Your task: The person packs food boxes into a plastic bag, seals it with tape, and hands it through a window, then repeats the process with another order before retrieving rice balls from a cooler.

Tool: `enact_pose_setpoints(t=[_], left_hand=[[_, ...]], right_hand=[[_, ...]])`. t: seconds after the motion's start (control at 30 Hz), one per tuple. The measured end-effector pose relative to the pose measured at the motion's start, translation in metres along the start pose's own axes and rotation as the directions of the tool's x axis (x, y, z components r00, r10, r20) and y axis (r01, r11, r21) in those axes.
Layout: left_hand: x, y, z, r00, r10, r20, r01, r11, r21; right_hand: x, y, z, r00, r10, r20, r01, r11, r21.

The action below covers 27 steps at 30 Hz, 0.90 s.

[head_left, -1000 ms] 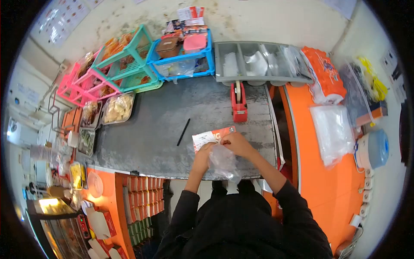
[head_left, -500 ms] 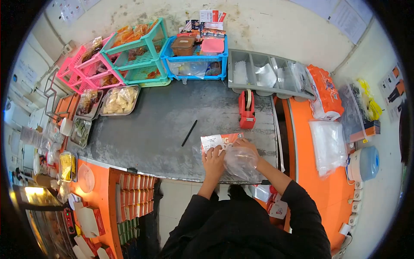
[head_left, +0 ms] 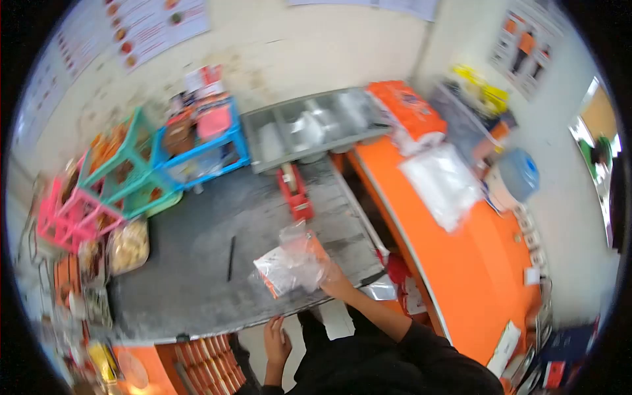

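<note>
A clear plastic bag with a white-and-orange printed packet in or against it is over the front part of the dark table. My right hand grips the bag at its right side; the plastic partly hides the fingers. Just off the table's front edge, my left hand hangs with loosely bent fingers apart and nothing in them. A black pen lies to the left of the packet. Behind the bag stands a red tape dispenser.
Blue, green and pink baskets stand at the back left, beside a tray of pale food. A grey compartment tray is at the back. An orange counter on the right bears a stack of clear bags.
My left hand has let go of the packet and dropped below the table edge. My right hand keeps the bag, now turned at an angle. The view has swung to the right.
</note>
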State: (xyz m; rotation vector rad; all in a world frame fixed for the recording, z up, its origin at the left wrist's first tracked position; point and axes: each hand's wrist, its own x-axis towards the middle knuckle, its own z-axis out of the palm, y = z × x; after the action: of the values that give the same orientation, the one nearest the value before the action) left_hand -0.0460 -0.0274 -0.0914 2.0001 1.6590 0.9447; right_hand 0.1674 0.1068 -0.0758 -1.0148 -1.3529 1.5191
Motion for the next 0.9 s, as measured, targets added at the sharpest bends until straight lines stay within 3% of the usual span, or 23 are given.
enact_pose_setpoints(t=[0.03, 0.07, 0.13, 0.23, 0.3, 0.33, 0.37, 0.4, 0.43, 0.5, 0.57, 0.63, 0.7, 0.73, 0.9], left_hand=[[-0.004, 0.0, 0.0, 1.0, 0.008, 0.0, -0.008, 1.0, 0.019], [-0.008, 0.0, 0.003, 1.0, -0.027, -0.013, 0.027, 0.999, 0.023], [-0.013, 0.015, 0.013, 0.998, -0.058, -0.027, 0.058, 0.998, 0.018], [-0.01, 0.04, 0.036, 0.985, -0.105, -0.133, 0.121, 0.986, 0.117], [-0.011, 0.054, 0.065, 0.968, -0.188, -0.165, 0.205, 0.974, 0.092], [-0.007, 0.07, 0.075, 0.964, -0.193, -0.182, 0.211, 0.973, 0.09], [-0.001, 0.091, 0.083, 0.978, -0.178, -0.106, 0.182, 0.983, 0.031], [0.004, 0.109, 0.091, 0.985, -0.165, -0.045, 0.164, 0.986, -0.025], [0.005, 0.122, 0.098, 0.975, -0.199, -0.102, 0.199, 0.98, -0.01], [-0.002, 0.145, 0.105, 0.979, -0.099, 0.178, 0.11, 0.993, -0.053], [-0.025, 0.152, 0.105, 0.951, -0.116, 0.288, 0.145, 0.986, -0.084], [-0.062, 0.151, 0.1, 0.944, -0.178, 0.279, 0.21, 0.974, -0.09], [-0.09, 0.15, 0.082, 0.908, -0.295, 0.297, 0.325, 0.944, -0.058], [-0.101, 0.145, 0.078, 0.919, -0.317, 0.233, 0.337, 0.94, -0.051], [-0.15, 0.129, 0.067, 0.921, -0.389, 0.003, 0.388, 0.919, -0.075]], right_hand=[[-0.014, 0.038, -0.023, 0.998, -0.016, -0.053, 0.016, 1.0, -0.01], [-0.023, 0.072, -0.048, 0.969, -0.119, -0.218, 0.119, 0.993, -0.012], [-0.083, 0.028, -0.087, 0.92, -0.067, -0.385, 0.036, 0.996, -0.087], [-0.175, 0.013, -0.14, 0.761, -0.115, -0.638, -0.066, 0.965, -0.253], [-0.226, 0.012, -0.17, 0.626, -0.181, -0.758, -0.229, 0.887, -0.401], [-0.246, 0.015, -0.184, 0.574, -0.216, -0.79, -0.355, 0.804, -0.478], [-0.257, 0.014, -0.199, 0.565, -0.215, -0.797, -0.524, 0.653, -0.547], [-0.248, 0.018, -0.208, 0.214, -0.272, -0.938, -0.035, 0.958, -0.286], [-0.26, 0.032, -0.225, 0.275, -0.275, -0.921, -0.006, 0.958, -0.287], [-0.261, 0.031, -0.265, 0.199, -0.335, -0.921, -0.094, 0.929, -0.358], [-0.249, 0.025, -0.298, 0.189, -0.438, -0.879, -0.227, 0.851, -0.473], [-0.228, 0.012, -0.315, 0.195, -0.56, -0.805, -0.355, 0.725, -0.591], [-0.175, 0.025, -0.283, 0.41, -0.509, -0.757, -0.208, 0.755, -0.621], [-0.155, 0.03, -0.262, 0.483, -0.489, -0.727, -0.144, 0.774, -0.616], [-0.128, 0.03, -0.179, 0.659, -0.461, -0.594, 0.044, 0.812, -0.582]])
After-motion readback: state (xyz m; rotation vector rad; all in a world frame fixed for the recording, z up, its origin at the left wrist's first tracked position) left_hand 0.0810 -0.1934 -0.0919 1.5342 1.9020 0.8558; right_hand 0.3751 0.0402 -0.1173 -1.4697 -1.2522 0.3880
